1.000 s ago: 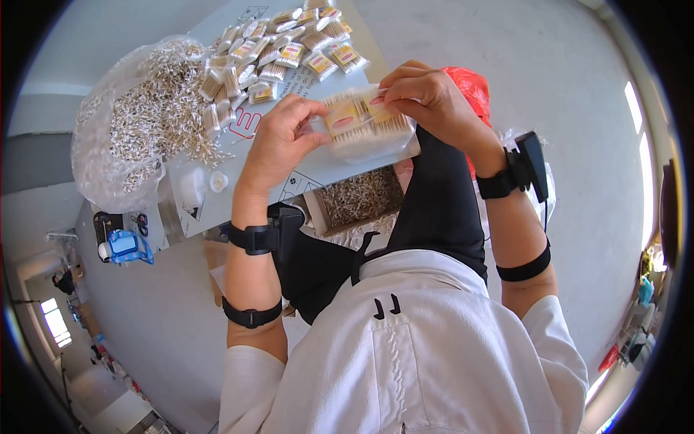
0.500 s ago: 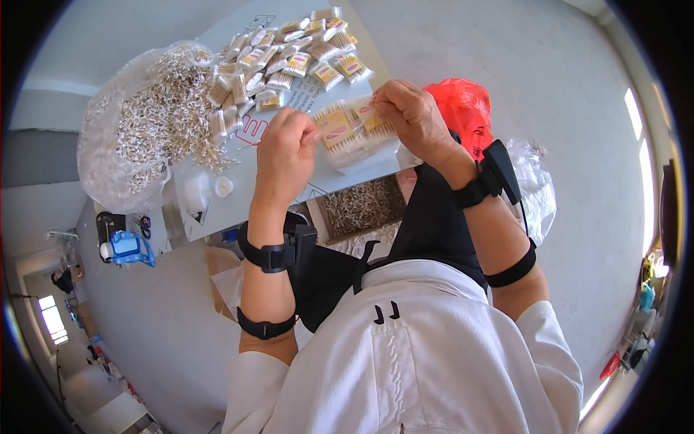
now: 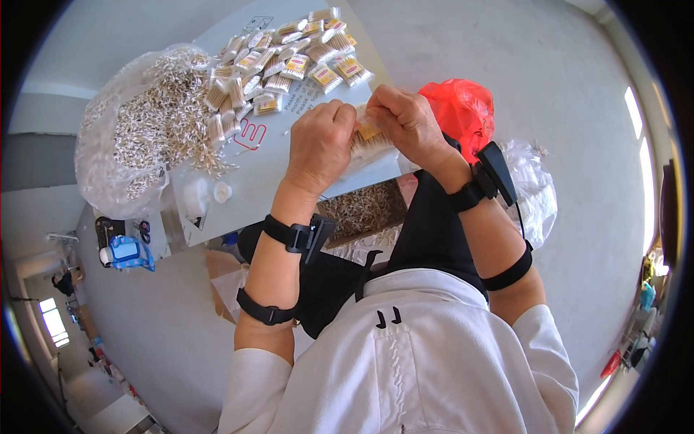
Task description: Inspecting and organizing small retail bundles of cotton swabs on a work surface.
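Observation:
A clear plastic bag of cotton swab packs (image 3: 371, 143) hangs at the table's near edge, partly hidden by my hands. My left hand (image 3: 320, 142) is closed, its fingertips pinching the bag's upper edge. Close beside it, my right hand (image 3: 408, 121) pinches the same edge from the other side. Small packs of cotton swabs (image 3: 295, 65), with yellow and white labels, lie heaped on the table beyond my hands. To the left, loose swabs (image 3: 163, 116) spill out of a big clear bag (image 3: 94, 163).
A box of loose swabs (image 3: 365, 208) sits below the table edge (image 3: 238, 217). Right of my hands are a red plastic bag (image 3: 463, 112) and a white plastic bag (image 3: 531, 188). A small white round lid (image 3: 223, 192) and a blue-and-white bottle (image 3: 126, 251) are at the left.
My left hand has moved right and slightly up, close to my right hand. The bag's top edge is gathered between them, and less of the bag shows.

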Demonstrator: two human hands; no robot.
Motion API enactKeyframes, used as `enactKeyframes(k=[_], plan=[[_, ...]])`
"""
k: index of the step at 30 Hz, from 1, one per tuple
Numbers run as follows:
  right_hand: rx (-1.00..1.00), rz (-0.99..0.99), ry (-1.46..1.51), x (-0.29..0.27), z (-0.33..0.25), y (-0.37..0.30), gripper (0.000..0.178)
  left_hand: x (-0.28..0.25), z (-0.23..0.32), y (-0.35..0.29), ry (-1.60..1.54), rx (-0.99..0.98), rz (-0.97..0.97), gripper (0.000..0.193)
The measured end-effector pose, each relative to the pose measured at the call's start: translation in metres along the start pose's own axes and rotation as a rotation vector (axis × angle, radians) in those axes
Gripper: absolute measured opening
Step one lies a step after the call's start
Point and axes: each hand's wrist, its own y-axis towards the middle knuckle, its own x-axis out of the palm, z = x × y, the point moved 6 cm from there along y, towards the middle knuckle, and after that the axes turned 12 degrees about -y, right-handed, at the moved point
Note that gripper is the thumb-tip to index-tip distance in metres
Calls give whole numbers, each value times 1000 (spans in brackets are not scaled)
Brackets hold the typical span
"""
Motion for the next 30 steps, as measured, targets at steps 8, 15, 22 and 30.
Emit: enactKeyframes(k=[8, 15, 22, 30], plan=[[104, -37, 138, 11, 10, 7, 6, -4, 7, 4, -7, -15, 26, 14], [23, -5, 313, 7, -3, 36, 9, -8, -25, -12, -261, -184, 228, 19], [440, 265, 222, -13, 67, -18, 19, 48, -110, -119, -583, -656, 532, 27], [-26, -137, -509, 48, 15, -58, 42, 74, -128, -160, -438, -758, 482, 27]])
